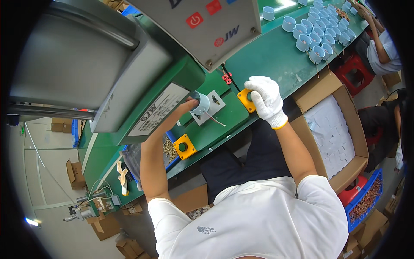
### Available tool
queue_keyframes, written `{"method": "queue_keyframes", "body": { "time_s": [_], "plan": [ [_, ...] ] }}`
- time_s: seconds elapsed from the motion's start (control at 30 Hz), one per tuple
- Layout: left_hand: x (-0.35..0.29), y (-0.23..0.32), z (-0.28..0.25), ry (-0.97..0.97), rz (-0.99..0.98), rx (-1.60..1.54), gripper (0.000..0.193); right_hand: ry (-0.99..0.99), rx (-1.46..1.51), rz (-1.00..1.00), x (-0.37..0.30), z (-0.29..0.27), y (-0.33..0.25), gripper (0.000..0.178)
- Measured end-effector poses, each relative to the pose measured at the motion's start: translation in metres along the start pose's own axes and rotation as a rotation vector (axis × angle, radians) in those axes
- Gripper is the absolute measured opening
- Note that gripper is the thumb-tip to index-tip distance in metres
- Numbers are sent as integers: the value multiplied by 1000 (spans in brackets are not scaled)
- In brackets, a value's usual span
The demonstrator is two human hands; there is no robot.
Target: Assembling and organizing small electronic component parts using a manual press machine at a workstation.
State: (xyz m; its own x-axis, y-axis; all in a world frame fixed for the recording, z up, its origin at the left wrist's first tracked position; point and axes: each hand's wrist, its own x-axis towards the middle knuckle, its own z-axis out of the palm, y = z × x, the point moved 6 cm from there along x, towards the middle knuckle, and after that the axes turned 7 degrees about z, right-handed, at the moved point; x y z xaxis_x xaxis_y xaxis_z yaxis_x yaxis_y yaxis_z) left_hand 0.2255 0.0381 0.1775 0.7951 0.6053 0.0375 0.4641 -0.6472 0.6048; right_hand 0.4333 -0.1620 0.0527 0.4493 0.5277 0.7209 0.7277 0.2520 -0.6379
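Observation:
My bare left hand [189, 105] is closed on a light-blue plastic cup [202, 106]; most of its fingers are hidden by the cup and the green machine head [172, 93]. A thin wire [216, 119] trails from the cup. Under and beside the cup is a pale metal plate [210, 111] with small fittings, fixed on the green bench. My right hand [265, 100], in a white knit glove, is closed over the yellow button box [244, 102] at the bench's front edge, covering its button. A second yellow button box [184, 147] with a green button sits near my left forearm.
Many light-blue cups [314, 39] stand in rows at the far right, near a co-worker's arm [382, 48]. An open carton [330, 129] of white pieces is right of me. A blue bin [173, 162] holds small brass-coloured parts. A control box [215, 30] overhangs the bench.

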Motion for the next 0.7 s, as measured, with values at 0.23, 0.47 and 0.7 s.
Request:
{"method": "queue_keyframes", "body": {
  "time_s": [0.23,0.47,0.7],
  "plan": [
    [6,-11,2,-94,28,46,22,-22,3,16,-3,2,3,24],
    [4,-19,6,-23,11,-16,22,-13,-2,14,-5,2,6,24],
    [11,-42,5,-26,246,58,27,45,-10,-30,3,2,-5,22]
  ]
}}
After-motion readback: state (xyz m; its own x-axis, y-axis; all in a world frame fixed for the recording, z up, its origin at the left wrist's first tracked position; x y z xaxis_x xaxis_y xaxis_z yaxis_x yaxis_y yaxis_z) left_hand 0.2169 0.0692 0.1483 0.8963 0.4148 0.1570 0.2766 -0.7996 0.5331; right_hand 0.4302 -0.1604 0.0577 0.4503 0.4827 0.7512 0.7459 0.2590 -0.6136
